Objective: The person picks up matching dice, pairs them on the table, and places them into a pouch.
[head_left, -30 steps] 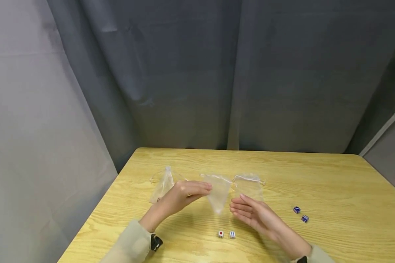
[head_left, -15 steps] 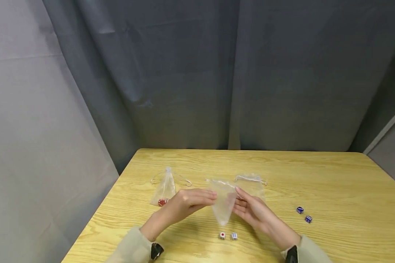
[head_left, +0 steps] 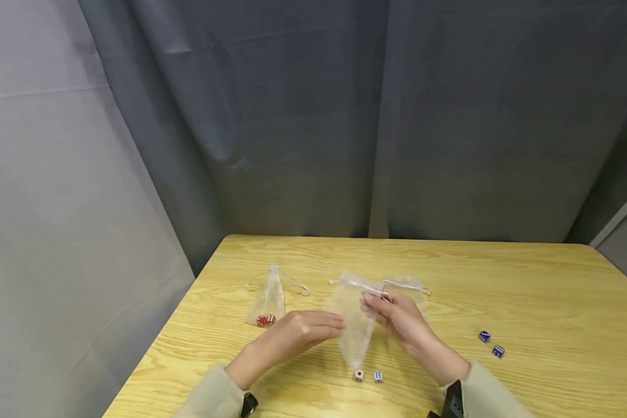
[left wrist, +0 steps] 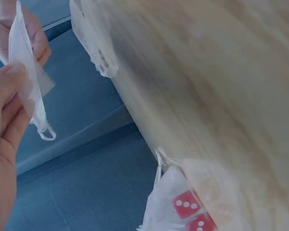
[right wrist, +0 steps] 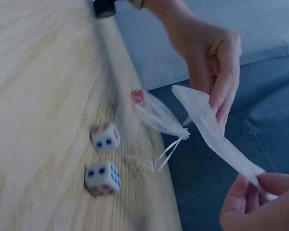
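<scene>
Right fingers moved inward, pinching sheer bag

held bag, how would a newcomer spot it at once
At the wooden table, look between the left hand and right hand. The held bag is the sheer white one; unlike the bag behind or the red-dice bag, hands grip it.

Wooden table; dark grey curtain behind its far edge.
Drawstring pouch with two red dice inside lies toward the surface's left edge; two blue dice sit near each other, toward the right edge. Pale grey cloth hangs beyond the left edge.
</scene>
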A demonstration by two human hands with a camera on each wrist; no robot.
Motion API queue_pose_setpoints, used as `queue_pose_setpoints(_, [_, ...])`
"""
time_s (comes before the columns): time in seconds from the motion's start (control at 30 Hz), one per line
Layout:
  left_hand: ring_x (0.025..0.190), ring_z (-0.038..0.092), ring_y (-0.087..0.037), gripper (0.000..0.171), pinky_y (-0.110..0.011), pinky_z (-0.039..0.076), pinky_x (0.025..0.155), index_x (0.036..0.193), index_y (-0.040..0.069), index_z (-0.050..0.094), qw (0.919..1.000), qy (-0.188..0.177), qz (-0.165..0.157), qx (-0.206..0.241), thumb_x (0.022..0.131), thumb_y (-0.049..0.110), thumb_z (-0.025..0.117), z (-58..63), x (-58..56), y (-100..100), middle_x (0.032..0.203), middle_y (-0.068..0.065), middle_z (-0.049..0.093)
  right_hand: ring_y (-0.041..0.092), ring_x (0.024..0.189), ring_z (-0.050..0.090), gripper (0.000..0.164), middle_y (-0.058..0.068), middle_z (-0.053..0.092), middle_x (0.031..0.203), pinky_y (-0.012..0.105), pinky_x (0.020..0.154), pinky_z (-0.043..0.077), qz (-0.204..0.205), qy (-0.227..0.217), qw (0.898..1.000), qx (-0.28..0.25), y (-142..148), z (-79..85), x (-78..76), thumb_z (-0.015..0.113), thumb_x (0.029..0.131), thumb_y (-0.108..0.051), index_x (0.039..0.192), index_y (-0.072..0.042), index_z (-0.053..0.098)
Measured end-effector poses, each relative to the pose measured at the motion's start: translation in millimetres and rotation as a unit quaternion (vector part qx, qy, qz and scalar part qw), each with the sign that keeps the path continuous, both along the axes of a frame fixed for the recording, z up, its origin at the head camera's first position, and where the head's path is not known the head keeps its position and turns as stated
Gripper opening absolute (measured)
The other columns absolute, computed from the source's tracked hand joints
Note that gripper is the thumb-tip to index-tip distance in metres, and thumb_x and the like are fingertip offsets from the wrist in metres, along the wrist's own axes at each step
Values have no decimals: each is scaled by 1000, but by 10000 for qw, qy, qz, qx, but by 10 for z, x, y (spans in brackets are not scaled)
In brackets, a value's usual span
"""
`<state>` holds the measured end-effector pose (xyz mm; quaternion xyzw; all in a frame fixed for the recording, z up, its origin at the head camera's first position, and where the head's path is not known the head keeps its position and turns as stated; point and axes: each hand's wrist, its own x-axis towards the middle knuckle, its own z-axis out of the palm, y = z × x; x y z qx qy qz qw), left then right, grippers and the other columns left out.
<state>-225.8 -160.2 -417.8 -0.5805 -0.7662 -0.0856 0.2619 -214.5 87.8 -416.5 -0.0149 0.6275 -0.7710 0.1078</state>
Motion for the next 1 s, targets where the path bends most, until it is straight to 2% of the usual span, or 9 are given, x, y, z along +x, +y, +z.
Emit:
queue_pose_setpoints(0.07, [114, 67, -6, 24, -13, 49, 98, 111, 16, 75, 9999, 5, 117, -20, 89, 10, 69, -16, 2, -5, 119, 4, 72, 1, 91, 68, 31, -5, 69, 100, 16, 86, 56, -148, 296, 9987, 387, -34, 16, -5, 59, 99, -16, 121, 5, 55])
queue_pose_setpoints(0.17, [113, 67, -7, 22, -13, 49, 98, 110, 15, 75, 9997, -46, 231, 88, 89, 12, 69, -33, 0, -10, 118, 3, 73, 2, 91, 68, 27, 1, 71, 103, 18, 87, 56, -438, 828, 9913, 921, -81, 41, -5, 62, 97, -18, 112, 4, 60])
queue_pose_setpoints(0.33, [109, 70, -13, 25, -16, 52, 96, 110, 11, 74, 9970, -33, 232, 741, 85, 10, 74, -26, -18, -19, 115, -3, 74, 0, 88, 67, 22, 5, 71, 100, 17, 84, 55, -845, 1938, 9669, 1431, -105, 35, -12, 68, 93, -18, 102, 2, 66])
queue_pose_setpoints(0.43, [107, 70, -17, 31, -19, 53, 95, 113, 7, 73, 9898, 30, 260, 1399, 82, 6, 76, 8, -41, -20, 115, -7, 74, -3, 85, 66, 13, 8, 71, 96, 15, 78, 56, -1030, 2810, 9385, 1725, -95, 1, -18, 68, 91, -12, 99, -2, 70])
queue_pose_setpoints(0.57, [107, 70, -24, 34, -21, 54, 96, 116, 3, 70, 9703, -67, 301, 2399, 82, 3, 76, 66, -72, -10, 116, -12, 72, -5, 80, 62, 8, 10, 73, 90, 17, 69, 55, -1228, 3796, 8919, 2128, -93, -44, -16, 70, 88, -5, 95, -9, 73])
queue_pose_setpoints(0.63, [108, 69, -27, 36, -22, 53, 97, 118, 2, 68, 9578, -263, 319, 2845, 83, 2, 75, 91, -78, 1, 119, -14, 70, -5, 80, 61, 10, 8, 73, 89, 18, 68, 55, -1264, 4040, 8783, 2223, -97, -56, -11, 71, 87, -4, 94, -11, 73])
queue_pose_setpoints(0.77, [112, 68, -26, 40, -24, 53, 99, 122, 2, 66, 9363, -928, 538, 3345, 83, 3, 75, 121, -63, 22, 123, -14, 69, -5, 83, 62, 13, 5, 74, 89, 17, 72, 56, -1254, 4262, 8639, 2372, -104, -82, -1, 72, 86, -3, 95, -13, 74])
queue_pose_setpoints(0.9, [113, 67, -25, 40, -28, 56, 96, 125, 4, 65, 9181, -1954, 605, 3394, 86, 6, 73, 105, -43, 31, 124, -12, 69, -5, 85, 63, 18, 2, 74, 90, 18, 76, 56, -1114, 4447, 8522, 2522, -102, -125, 1, 73, 83, 0, 96, -13, 73])
queue_pose_setpoints(1.0, [108, 69, -23, 32, -28, 58, 92, 122, 5, 67, 9042, -2647, 602, 3298, 90, 9, 68, 77, -21, 31, 120, -12, 71, -4, 84, 64, 20, 0, 74, 90, 20, 75, 56, -974, 4548, 8483, 2532, -100, -154, 3, 73, 83, 1, 95, -15, 73])
